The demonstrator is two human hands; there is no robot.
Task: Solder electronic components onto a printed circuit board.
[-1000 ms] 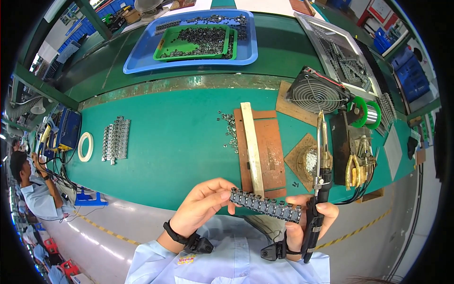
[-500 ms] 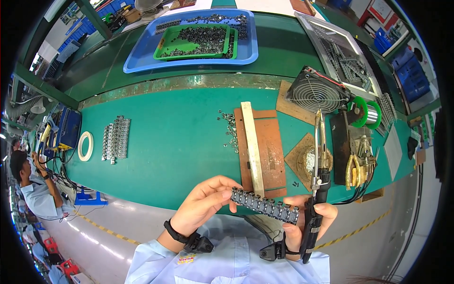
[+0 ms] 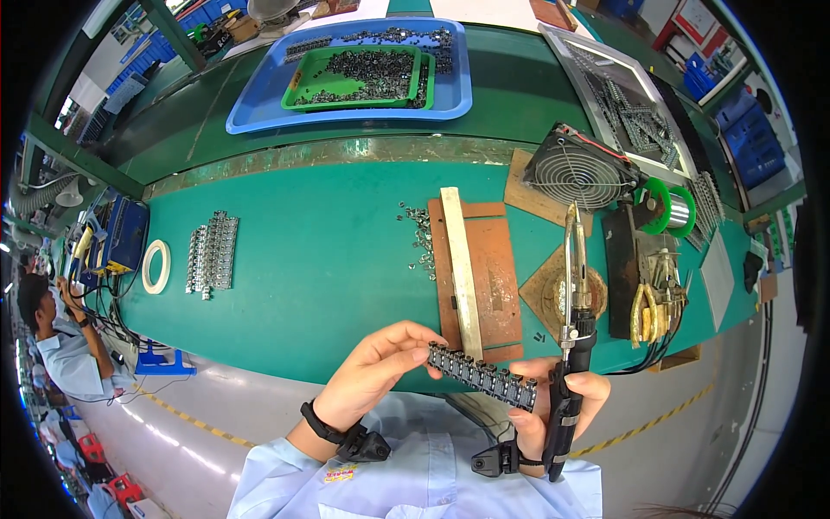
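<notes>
A dark strip of joined small metal-and-black parts [image 3: 482,377] is held slantwise near my chest, above the table's front edge. Its left end is pinched between the thumb and fingers of my left hand [image 3: 373,374]. At the strip's other end are the thumb and a fingertip of my right hand [image 3: 553,406], which also grips a black-handled soldering iron [image 3: 583,342]. The iron stands nearly upright, tip up, with a thin metal tube alongside it. Beyond the strip, a pale bar [image 3: 462,277] lies on a brown board [image 3: 494,285], with loose small metal parts [image 3: 421,242] beside it.
Finished-looking strips [image 3: 213,255] and a tape roll [image 3: 156,267] lie left. To the right stand a fan [image 3: 577,177], a solder spool [image 3: 681,210] and a dark box [image 3: 621,285]. A blue tray [image 3: 251,108] holding green trays is behind. A co-worker [image 3: 73,355] sits far left.
My right hand and the soldering iron have shifted slightly left. The strip has turned a little and its right end has moved left. My left hand is almost unmoved.
</notes>
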